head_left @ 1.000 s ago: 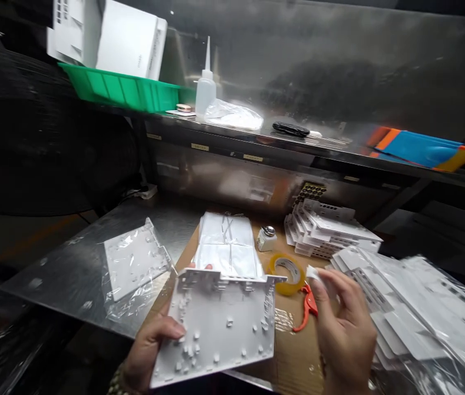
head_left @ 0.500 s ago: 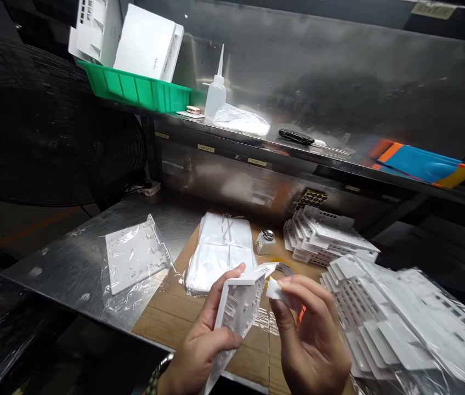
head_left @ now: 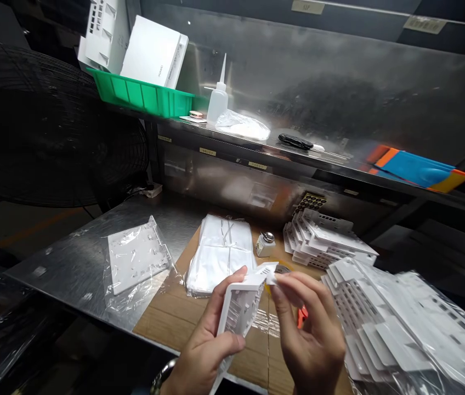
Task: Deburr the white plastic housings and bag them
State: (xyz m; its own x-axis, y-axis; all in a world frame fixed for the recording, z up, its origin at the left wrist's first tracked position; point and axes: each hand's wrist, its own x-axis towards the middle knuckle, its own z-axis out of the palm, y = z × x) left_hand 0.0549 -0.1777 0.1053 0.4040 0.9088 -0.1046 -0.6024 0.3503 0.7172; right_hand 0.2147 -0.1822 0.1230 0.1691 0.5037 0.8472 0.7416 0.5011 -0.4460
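Left hand point(head_left: 210, 343) gripping white plastic housing panel point(head_left: 243, 302) upright on edge, above cardboard sheet point(head_left: 175, 315). Right hand point(head_left: 308, 334) pinching small white piece point(head_left: 271, 278) against panel's top corner. Risk: piece slipping from fingertips, dropping among bagged panels point(head_left: 397, 323) beside it.

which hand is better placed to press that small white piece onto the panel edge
Right, probably. The right hand already pinches the small white piece against the white panel at its top corner, while the left hand grips and steadies the panel.
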